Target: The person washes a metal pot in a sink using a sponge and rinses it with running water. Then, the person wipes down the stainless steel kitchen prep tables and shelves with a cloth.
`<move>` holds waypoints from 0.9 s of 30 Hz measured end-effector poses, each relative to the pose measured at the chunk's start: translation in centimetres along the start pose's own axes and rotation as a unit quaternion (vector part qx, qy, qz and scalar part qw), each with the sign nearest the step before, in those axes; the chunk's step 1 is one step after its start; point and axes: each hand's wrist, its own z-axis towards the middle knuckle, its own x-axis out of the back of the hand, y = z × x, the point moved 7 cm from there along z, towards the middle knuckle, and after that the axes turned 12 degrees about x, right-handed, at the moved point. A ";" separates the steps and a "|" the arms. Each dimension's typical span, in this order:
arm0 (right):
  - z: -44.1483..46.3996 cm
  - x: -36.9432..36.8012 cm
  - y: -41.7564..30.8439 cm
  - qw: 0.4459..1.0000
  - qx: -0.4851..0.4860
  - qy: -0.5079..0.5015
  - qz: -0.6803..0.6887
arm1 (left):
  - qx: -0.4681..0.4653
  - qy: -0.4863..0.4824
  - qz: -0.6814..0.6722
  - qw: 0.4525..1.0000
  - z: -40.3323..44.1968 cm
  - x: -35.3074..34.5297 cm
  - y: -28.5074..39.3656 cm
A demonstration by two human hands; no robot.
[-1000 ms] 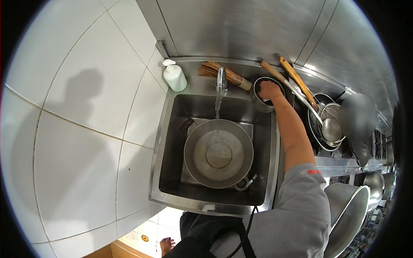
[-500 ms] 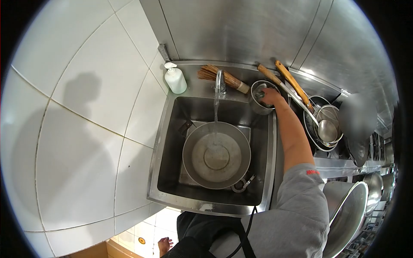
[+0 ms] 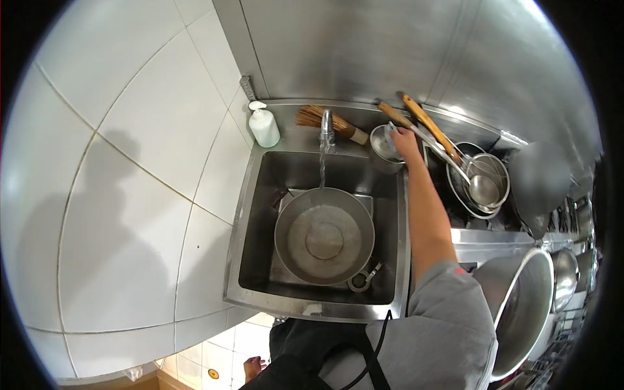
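Observation:
My right hand is closed at the rim of a small steel pot beside the sink's back right corner. Pinched in its fingers is a pale grey, limp-looking piece, perhaps a cloth; its kind is unclear. Low by my side hangs my left hand, fingers loosely apart and nothing in them. A wide round metal pan sits in the sink, with water running into it from the faucet.
A white pump bottle and a bamboo brush stand behind the sink. To the right, a ladle and strainers rest on a pot. A large metal pot is near my right elbow. A ring-shaped metal tool lies beside the pan.
My right hand has risen from inside the small pot to its rim, bringing up the pale grey piece. The view has shifted slightly. Water still runs.

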 end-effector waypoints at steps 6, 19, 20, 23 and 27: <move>-15.8 -2.9 -3.1 0.655 -0.136 0.035 0.742 | -0.099 -0.048 0.108 0.988 2.8 -1.7 5.0; -82.5 4.1 -1.1 0.588 -0.279 0.356 0.670 | -0.271 -0.165 0.664 0.677 4.6 -12.1 12.5; -88.5 5.0 -0.4 0.566 -0.292 0.411 0.652 | -0.280 -0.169 0.685 0.651 3.6 -13.9 12.2; -103.4 8.3 -2.0 0.513 -0.304 0.587 0.547 | -0.302 -0.190 0.736 0.575 0.2 -19.2 10.1; -117.3 12.6 -3.1 0.411 -0.297 0.754 0.417 | -0.336 -0.217 0.787 0.470 -5.3 -26.7 5.1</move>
